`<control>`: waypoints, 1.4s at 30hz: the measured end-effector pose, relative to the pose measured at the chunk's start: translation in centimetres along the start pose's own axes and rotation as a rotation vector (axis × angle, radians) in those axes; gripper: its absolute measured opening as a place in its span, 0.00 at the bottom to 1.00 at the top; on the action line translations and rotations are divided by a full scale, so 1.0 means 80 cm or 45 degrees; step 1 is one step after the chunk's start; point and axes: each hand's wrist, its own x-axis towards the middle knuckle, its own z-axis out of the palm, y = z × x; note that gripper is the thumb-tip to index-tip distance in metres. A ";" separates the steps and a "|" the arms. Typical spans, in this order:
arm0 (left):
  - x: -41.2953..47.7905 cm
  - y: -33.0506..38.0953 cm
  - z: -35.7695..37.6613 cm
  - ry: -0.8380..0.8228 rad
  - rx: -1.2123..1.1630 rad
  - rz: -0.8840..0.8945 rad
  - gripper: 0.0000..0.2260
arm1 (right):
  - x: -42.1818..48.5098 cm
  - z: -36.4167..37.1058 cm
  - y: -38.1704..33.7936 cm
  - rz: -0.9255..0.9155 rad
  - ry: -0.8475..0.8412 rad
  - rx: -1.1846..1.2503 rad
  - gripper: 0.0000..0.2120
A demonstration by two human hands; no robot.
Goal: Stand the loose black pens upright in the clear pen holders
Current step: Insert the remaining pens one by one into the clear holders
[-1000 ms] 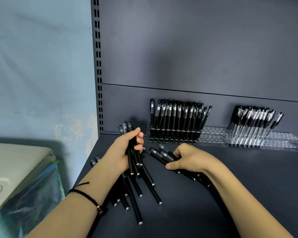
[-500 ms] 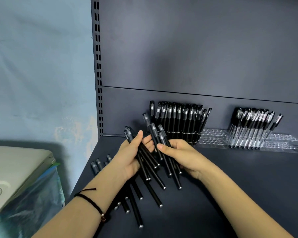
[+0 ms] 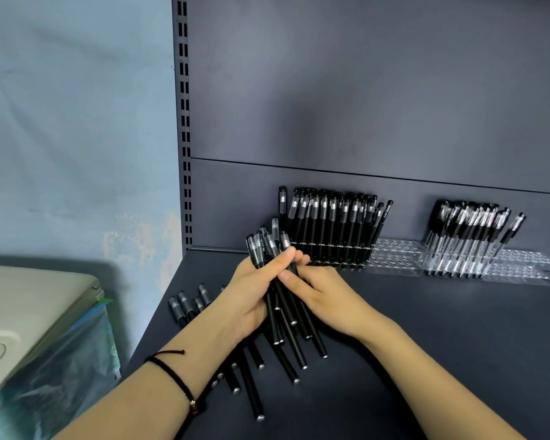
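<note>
Head cam: left hand (image 3: 251,300) is clenched around a bundle of black pens (image 3: 283,300), caps up, probably so they drop straight into the clear holder (image 3: 394,258) behind. Right hand (image 3: 324,296) pinches the same bundle, squaring it. More loose pens (image 3: 188,304) lie on the shelf (image 3: 426,360).

Pen bundle (image 3: 272,249) between both hands, loose pens (image 3: 188,304) left, pen holders (image 3: 394,257) behind

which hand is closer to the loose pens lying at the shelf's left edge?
Left. The left hand and its wrist sit just right of the loose pens at the shelf edge, holding the pen bundle. The right hand is farther right, beyond the bundle.
</note>
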 end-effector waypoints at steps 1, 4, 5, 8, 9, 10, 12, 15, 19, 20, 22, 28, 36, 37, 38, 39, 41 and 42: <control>0.001 0.001 0.000 0.003 -0.037 0.002 0.12 | 0.000 -0.001 -0.003 -0.010 -0.015 0.004 0.21; 0.004 0.008 0.000 0.067 -0.141 0.116 0.04 | 0.000 -0.002 -0.008 0.010 0.043 -0.031 0.27; 0.004 0.013 0.002 0.088 -0.124 0.212 0.04 | 0.002 -0.005 -0.006 0.029 0.139 -0.050 0.29; -0.001 0.027 0.012 0.022 0.194 0.572 0.10 | 0.008 -0.022 -0.011 -0.022 0.522 0.170 0.24; -0.006 0.029 0.019 -0.042 0.303 0.656 0.12 | 0.010 -0.028 -0.015 -0.078 0.609 0.304 0.18; -0.010 0.028 0.028 -0.108 0.387 0.704 0.13 | 0.012 -0.035 -0.021 -0.142 0.661 0.420 0.16; -0.015 0.019 0.041 -0.207 0.522 0.714 0.12 | 0.012 -0.043 -0.030 -0.288 0.651 0.619 0.18; -0.013 -0.002 0.041 -0.271 0.634 0.629 0.15 | 0.005 -0.040 -0.040 -0.399 0.512 0.688 0.20; -0.010 -0.011 0.032 -0.285 0.778 0.567 0.18 | -0.003 -0.029 -0.044 -0.302 0.418 0.505 0.23; -0.011 -0.008 0.032 -0.262 0.782 0.602 0.16 | -0.005 -0.028 -0.046 -0.299 0.414 0.499 0.22; -0.011 0.000 0.036 -0.231 0.698 0.689 0.11 | -0.007 -0.027 -0.049 -0.306 0.381 0.505 0.20; -0.013 0.011 0.039 -0.251 0.599 0.752 0.07 | -0.008 -0.035 -0.067 -0.385 0.354 0.581 0.19; -0.008 -0.011 0.026 -0.357 0.861 0.302 0.03 | -0.003 -0.037 -0.043 -0.298 0.336 0.331 0.17; -0.007 -0.011 0.024 -0.334 0.880 0.318 0.03 | -0.003 -0.038 -0.042 -0.297 0.342 0.379 0.17; -0.006 -0.012 0.023 -0.316 0.903 0.353 0.05 | -0.004 -0.040 -0.041 -0.306 0.353 0.413 0.17; -0.005 -0.012 0.022 -0.304 0.915 0.390 0.06 | -0.005 -0.042 -0.040 -0.318 0.356 0.418 0.17; -0.005 -0.012 0.022 -0.300 0.927 0.423 0.06 | -0.005 -0.041 -0.041 -0.341 0.325 0.354 0.17; -0.005 -0.013 0.022 -0.306 0.944 0.406 0.05 | -0.005 -0.040 -0.040 -0.351 0.302 0.292 0.17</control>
